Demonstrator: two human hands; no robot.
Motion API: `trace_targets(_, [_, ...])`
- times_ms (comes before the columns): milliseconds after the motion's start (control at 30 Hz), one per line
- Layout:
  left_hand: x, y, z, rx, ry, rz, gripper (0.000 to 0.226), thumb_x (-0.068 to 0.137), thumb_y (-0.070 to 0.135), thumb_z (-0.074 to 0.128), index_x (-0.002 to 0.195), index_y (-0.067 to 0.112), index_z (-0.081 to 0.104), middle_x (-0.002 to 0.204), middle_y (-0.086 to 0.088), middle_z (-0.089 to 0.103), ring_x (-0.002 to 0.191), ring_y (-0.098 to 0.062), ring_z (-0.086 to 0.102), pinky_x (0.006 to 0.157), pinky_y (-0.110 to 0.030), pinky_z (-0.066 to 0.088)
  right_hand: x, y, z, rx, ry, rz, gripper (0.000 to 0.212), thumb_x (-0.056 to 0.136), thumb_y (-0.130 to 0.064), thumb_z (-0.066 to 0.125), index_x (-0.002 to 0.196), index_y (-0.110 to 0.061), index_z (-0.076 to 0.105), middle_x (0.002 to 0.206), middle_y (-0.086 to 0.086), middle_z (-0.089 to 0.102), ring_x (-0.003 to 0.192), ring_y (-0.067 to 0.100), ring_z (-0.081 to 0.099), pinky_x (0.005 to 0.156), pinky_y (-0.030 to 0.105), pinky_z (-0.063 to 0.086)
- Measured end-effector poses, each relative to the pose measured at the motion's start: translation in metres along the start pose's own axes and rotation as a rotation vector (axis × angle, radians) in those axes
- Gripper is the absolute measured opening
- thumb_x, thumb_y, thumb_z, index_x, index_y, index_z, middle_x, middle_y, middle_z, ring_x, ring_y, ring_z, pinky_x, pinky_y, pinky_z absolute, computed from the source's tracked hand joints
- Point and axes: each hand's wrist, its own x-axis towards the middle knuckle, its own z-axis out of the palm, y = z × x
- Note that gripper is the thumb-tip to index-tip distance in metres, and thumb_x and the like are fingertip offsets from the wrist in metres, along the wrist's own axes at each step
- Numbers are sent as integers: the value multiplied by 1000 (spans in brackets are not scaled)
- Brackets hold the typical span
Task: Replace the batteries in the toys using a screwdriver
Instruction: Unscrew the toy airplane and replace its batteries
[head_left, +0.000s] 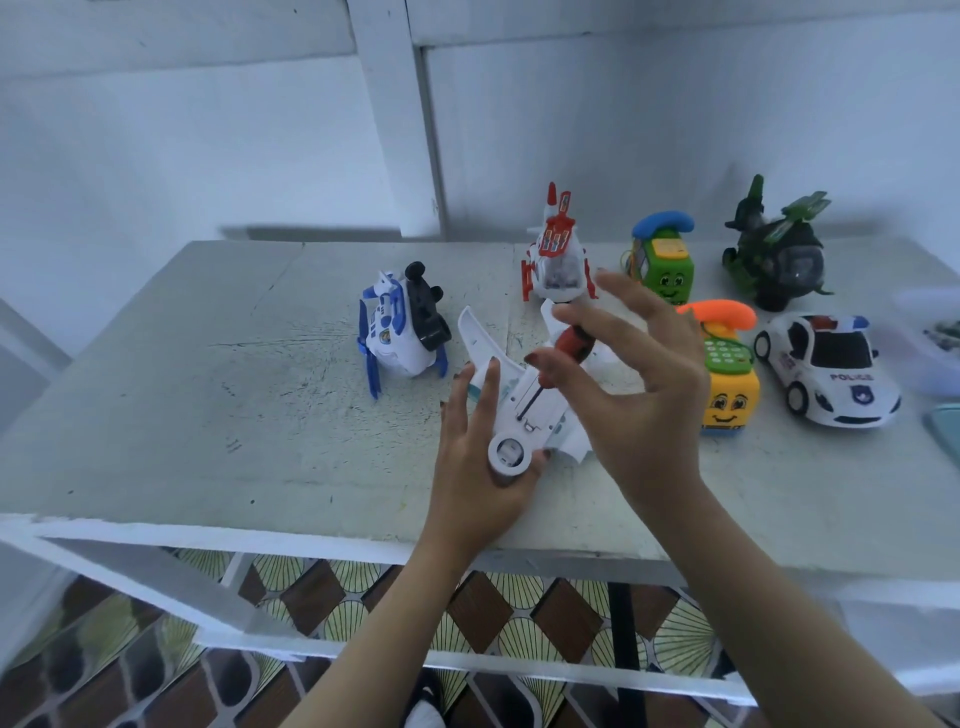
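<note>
Pinched between thumb and forefinger of our right hand (644, 395), remaining fingers spread: one red-and-black screwdriver (571, 340), tip set on the underside of a white toy airplane (524, 395). Our left hand (478, 467) grips that airplane, belly up, just above the pale table (208, 389). On the table we list: blue-and-white helicopter (400, 332) to the left; red-and-white helicopter (558, 260) behind; green toy phone (665, 265), yellow toy phone (727, 384), camouflage helicopter (774, 249) and police car (826, 369) to the right.
</note>
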Motion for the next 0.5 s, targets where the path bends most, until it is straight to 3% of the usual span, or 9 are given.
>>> trace_targets(100, [0,-1,0,2,-2,4,86,80,51,57,151,42,8,160,0,13,147,-23,19,105,-46,41,2,0,0,-42,60,38,25,76,-47,71,97,-33,69,98,-5,65,100,14,57,95,63,33])
trace_targets(200, [0,-1,0,2,1,0,86,80,52,57,150,42,7,161,0,13,148,-24,18,107,-46,39,3,0,0,-105,24,38,19,81,-38,70,98,-30,71,85,-14,66,92,11,62,103,66,23])
trace_targets(367, [0,-2,1,-39,-4,6,86,81,49,59,151,39,10,161,1,10,148,-20,17,108,-39,36,2,-2,0,-113,-127,-5,28,90,-22,53,115,-18,66,100,-18,62,101,-5,54,114,59,15])
trace_targets(500, [-1,-2,2,-48,-5,12,87,82,46,63,152,37,12,161,1,9,148,-9,11,105,-25,31,5,-7,1,-92,-151,3,31,88,-35,57,115,-25,66,118,-2,64,118,15,53,106,56,30])
